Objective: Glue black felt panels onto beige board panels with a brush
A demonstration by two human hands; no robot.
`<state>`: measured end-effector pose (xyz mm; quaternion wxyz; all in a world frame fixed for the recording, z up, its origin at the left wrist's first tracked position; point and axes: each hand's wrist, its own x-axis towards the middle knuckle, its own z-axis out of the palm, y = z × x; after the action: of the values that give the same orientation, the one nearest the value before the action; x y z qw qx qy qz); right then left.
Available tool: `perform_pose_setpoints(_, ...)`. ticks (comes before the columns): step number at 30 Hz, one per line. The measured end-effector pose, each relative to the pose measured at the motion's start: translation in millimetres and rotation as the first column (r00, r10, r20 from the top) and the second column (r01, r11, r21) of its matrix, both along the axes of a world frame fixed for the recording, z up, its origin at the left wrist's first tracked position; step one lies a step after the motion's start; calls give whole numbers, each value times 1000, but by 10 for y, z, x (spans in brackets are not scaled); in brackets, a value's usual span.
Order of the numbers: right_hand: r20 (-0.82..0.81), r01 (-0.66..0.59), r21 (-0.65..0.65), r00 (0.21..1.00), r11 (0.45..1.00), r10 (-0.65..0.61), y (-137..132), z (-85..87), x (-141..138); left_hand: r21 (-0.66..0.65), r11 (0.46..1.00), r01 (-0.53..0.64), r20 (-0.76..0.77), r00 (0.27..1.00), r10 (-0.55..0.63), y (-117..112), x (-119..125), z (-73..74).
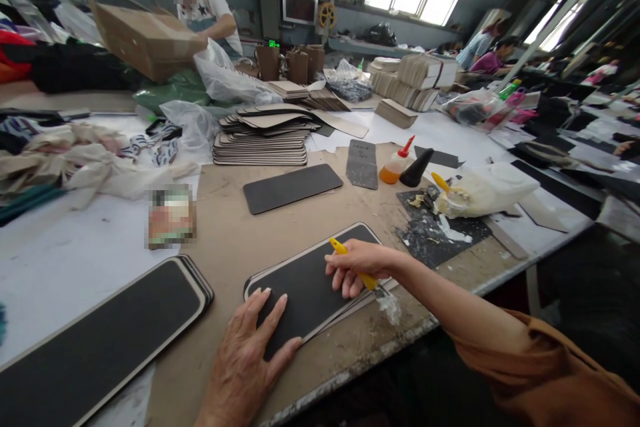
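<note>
My left hand (250, 347) lies with fingers spread on the left end of a stack of dark rounded panels (300, 280) with pale borders. Over the stack's right part, my right hand (357, 263) is closed round a yellow-handled brush (369, 280). White paste coats the bristles, which point down past the stack's near right edge. Beyond the stack, a single dark rounded panel (293, 188) rests on the brown board (215, 227). To the right, a white plastic container (490, 190) lies on its side with another yellow handle (440, 181) at its opening.
Long dark panels (110, 333) are piled at the left. A glue bottle with a red tip (397, 163) and a black cone (417, 168) stand behind a paste-smeared dark sheet (435, 233). Farther back are stacked panels (260, 140), a cardboard box (150, 40) and a person (215, 13).
</note>
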<state>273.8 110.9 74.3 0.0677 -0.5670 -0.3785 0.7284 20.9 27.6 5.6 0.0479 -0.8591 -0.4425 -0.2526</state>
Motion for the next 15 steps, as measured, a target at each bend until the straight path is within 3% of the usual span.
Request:
perform_pose_setpoints(4, 89, 228, -39, 971, 973, -224, 200, -118, 362, 0, 1000, -1, -8, 1000, 1, 4, 0, 19)
perform_pose_setpoints(9, 246, 386, 120, 881, 914, -404, 180, -41, 881, -26, 1000, -5, 28, 1000, 6, -5, -22, -6)
perform_pose_setpoints(13, 371, 368, 296, 806, 881, -461, -22, 45, 1002, -168, 986, -18, 176, 983, 48, -17, -19, 9)
perform_pose_setpoints(15, 442, 297, 351, 784, 888, -436, -119, 49, 961, -315, 947, -64, 338, 925, 175, -53, -14, 67)
